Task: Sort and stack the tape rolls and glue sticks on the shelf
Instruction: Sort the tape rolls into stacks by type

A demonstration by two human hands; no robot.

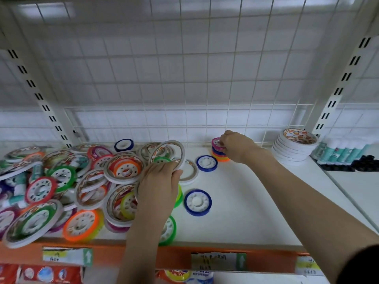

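Barely begun. Right hand (235, 145) pinching pink plastic tape roll (217, 142) atop short coloured stack; left hand (159, 182) gripping white-rimmed paper tape ring (167, 152). Left of it, jumbled pile of mixed rolls (61, 187) unsorted.

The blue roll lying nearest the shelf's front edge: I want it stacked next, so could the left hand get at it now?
Probably not yet: the left hand is gripping white rolls. The blue roll itself lies flat on bare shelf beside it, nothing covering it.
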